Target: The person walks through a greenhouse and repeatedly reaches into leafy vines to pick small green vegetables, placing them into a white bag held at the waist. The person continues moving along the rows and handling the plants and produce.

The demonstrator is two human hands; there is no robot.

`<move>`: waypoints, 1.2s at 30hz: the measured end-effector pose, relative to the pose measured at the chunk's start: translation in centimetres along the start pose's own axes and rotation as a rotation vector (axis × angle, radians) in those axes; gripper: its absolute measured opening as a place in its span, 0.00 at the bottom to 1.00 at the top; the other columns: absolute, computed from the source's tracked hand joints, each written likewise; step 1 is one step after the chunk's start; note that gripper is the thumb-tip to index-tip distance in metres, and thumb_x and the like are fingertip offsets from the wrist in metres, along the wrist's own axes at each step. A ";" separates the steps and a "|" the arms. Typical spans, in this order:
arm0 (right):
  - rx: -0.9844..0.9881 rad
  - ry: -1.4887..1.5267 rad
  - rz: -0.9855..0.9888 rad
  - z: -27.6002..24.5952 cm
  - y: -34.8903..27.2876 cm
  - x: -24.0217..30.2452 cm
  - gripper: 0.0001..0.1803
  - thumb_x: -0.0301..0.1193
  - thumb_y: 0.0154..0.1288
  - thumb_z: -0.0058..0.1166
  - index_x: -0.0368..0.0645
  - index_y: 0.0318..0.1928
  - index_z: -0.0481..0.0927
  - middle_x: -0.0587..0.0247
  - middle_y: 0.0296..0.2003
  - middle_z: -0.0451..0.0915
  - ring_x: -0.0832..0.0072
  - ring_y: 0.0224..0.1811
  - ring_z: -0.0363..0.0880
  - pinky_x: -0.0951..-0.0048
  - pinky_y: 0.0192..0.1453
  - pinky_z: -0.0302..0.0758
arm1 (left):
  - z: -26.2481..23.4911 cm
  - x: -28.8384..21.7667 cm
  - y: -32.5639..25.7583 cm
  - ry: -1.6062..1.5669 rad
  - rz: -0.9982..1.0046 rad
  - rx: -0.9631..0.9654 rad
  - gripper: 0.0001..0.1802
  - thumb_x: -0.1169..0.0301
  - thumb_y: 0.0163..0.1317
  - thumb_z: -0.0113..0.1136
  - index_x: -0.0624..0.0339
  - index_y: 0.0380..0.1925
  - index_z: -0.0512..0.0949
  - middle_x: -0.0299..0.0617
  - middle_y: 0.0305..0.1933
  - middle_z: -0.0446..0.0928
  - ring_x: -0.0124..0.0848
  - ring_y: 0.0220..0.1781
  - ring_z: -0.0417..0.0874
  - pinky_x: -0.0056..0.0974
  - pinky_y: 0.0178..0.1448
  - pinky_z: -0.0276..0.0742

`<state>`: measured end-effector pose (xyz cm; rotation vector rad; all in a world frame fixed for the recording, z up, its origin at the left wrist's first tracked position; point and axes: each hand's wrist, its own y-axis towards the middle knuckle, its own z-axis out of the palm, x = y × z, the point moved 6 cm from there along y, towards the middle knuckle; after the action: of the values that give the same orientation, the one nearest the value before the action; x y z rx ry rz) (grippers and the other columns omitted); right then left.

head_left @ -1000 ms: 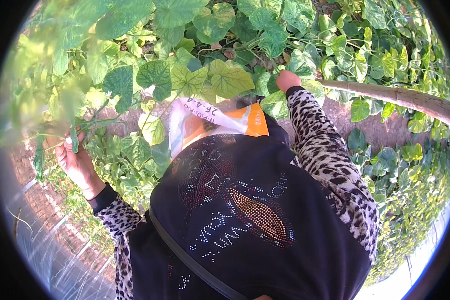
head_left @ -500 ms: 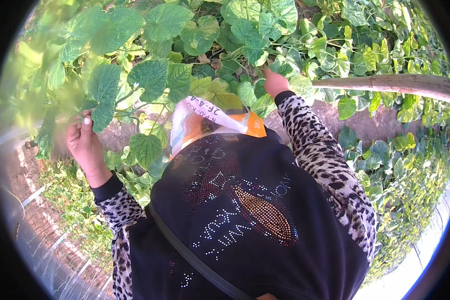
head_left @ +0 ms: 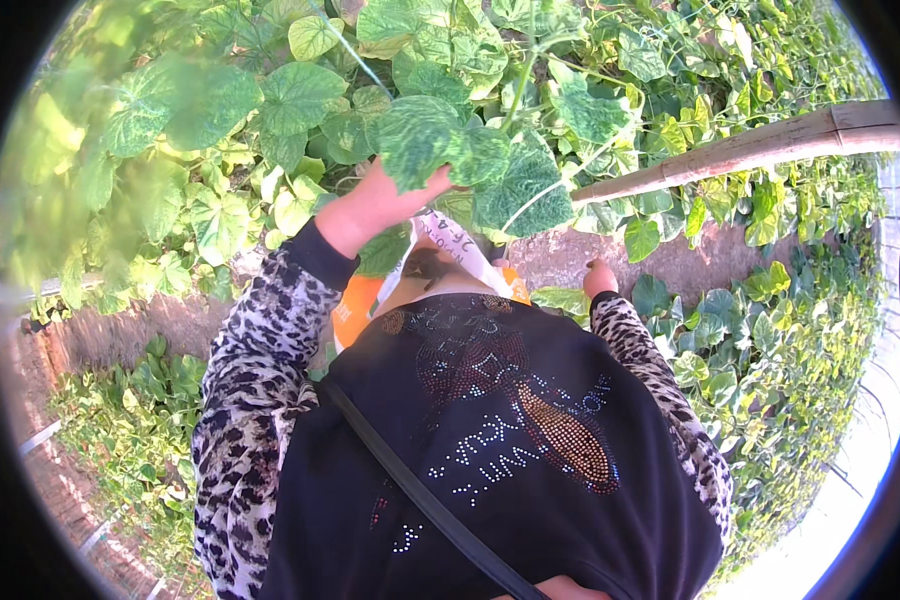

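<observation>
Left hand [head_left: 375, 205]: raised toward twelve o'clock into the vine canopy, fingers hidden behind a large mottled leaf [head_left: 425, 135]; whether they pinch a stem or lie flat I cannot tell. Reached up because the foliage hangs overhead at face height.

Right hand [head_left: 600, 278]: low, at about three o'clock from the chest, only the knuckles showing above the leopard-print cuff; curled or spread cannot be told. It sits just beside the bag's edge, likely steadying it.

Bag [head_left: 450, 250]: white and orange, slung at the chest between the two hands with its mouth turned up, directly below the left hand and the leaf, so that anything picked drops straight in. A dark strap [head_left: 420, 500] crosses the black studded top.

Bamboo pole [head_left: 740, 155]: runs from centre out to two o'clock, carrying the vines.

Ground: bare brown soil path [head_left: 670, 265] between rows, low leafy plants at four and eight o'clock. Outdoors, strong sun.
</observation>
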<state>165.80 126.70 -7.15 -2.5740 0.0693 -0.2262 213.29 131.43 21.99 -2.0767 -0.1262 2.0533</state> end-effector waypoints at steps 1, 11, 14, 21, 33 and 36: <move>0.037 0.004 0.044 0.9 0.0 -1.8 0.19 0.27 0.65 0.49 0.45 0.55 0.82 0.43 0.53 0.83 0.52 0.57 0.82 0.55 0.62 0.77 | 1.9 0.1 3.1 -0.004 0.073 0.046 0.07 0.75 0.66 0.65 0.64 0.40 0.77 0.38 0.39 0.80 0.24 0.41 0.81 0.33 0.46 0.80; 0.034 0.162 -0.058 -2.3 4.4 -8.0 0.32 0.39 0.58 0.64 0.43 0.63 0.77 0.40 0.57 0.80 0.48 0.62 0.77 0.56 0.67 0.73 | 9.5 -2.4 25.8 0.152 0.206 -0.181 0.07 0.75 0.65 0.66 0.64 0.31 0.77 0.36 0.31 0.79 0.25 0.32 0.82 0.34 0.40 0.84; -0.061 0.411 -0.108 -6.1 8.2 -10.5 0.28 0.37 0.59 0.63 0.40 0.60 0.79 0.43 0.53 0.82 0.49 0.57 0.80 0.57 0.63 0.76 | 9.0 -5.9 30.4 0.229 0.300 -0.402 0.07 0.76 0.63 0.68 0.65 0.31 0.78 0.36 0.30 0.79 0.24 0.31 0.81 0.33 0.38 0.82; -0.419 0.926 -0.384 -28.3 12.2 -2.9 0.20 0.37 0.73 0.58 0.38 0.58 0.80 0.64 0.47 0.84 0.79 0.45 0.80 0.76 0.48 0.76 | 7.5 -3.0 30.2 0.045 0.239 -0.321 0.03 0.77 0.64 0.66 0.62 0.35 0.80 0.34 0.32 0.80 0.24 0.33 0.80 0.31 0.40 0.78; 0.082 1.359 -1.127 -56.2 11.5 26.5 0.33 0.36 0.72 0.61 0.37 0.71 0.65 0.50 0.55 0.80 0.63 0.52 0.80 0.64 0.57 0.77 | 7.9 -3.0 24.3 0.083 -0.028 -0.289 0.20 0.62 0.65 0.68 0.68 0.47 0.78 0.42 0.45 0.82 0.28 0.46 0.82 0.34 0.53 0.77; -0.395 0.931 -1.086 -58.3 3.6 29.6 0.42 0.40 0.69 0.64 0.38 0.75 0.59 0.45 0.66 0.73 0.64 0.67 0.74 0.63 0.65 0.74 | 7.7 -2.6 23.7 0.047 -0.124 -0.354 0.24 0.57 0.67 0.67 0.70 0.47 0.79 0.42 0.42 0.83 0.28 0.45 0.83 0.34 0.52 0.79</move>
<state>184.68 90.36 43.92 -2.3331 -1.0294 -1.9095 203.42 108.59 19.46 -2.2442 -0.6361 2.0241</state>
